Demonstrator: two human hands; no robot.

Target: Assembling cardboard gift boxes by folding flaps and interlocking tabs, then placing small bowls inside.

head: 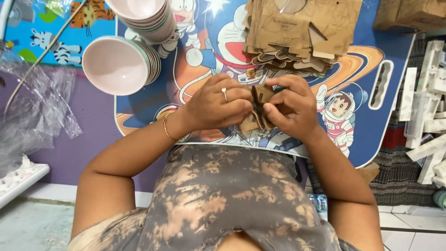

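Observation:
My left hand (216,104), with a ring and a thin bracelet, and my right hand (292,107) meet over a low cartoon-printed table (371,135). Between their fingertips they pinch a small brown wooden cut-out piece (258,108), made of thin slotted parts held on edge. Both hands grip it from opposite sides; much of the piece is hidden by my fingers. Just beyond my hands lies a pile of flat brown laser-cut wooden sheets (297,28).
Two stacks of pale pink bowls (118,62) lie at the table's left end. Crumpled clear plastic bags (32,107) sit on the left. White foam or plastic pieces (429,107) are heaped at the right. A small water bottle (318,202) lies by my right side.

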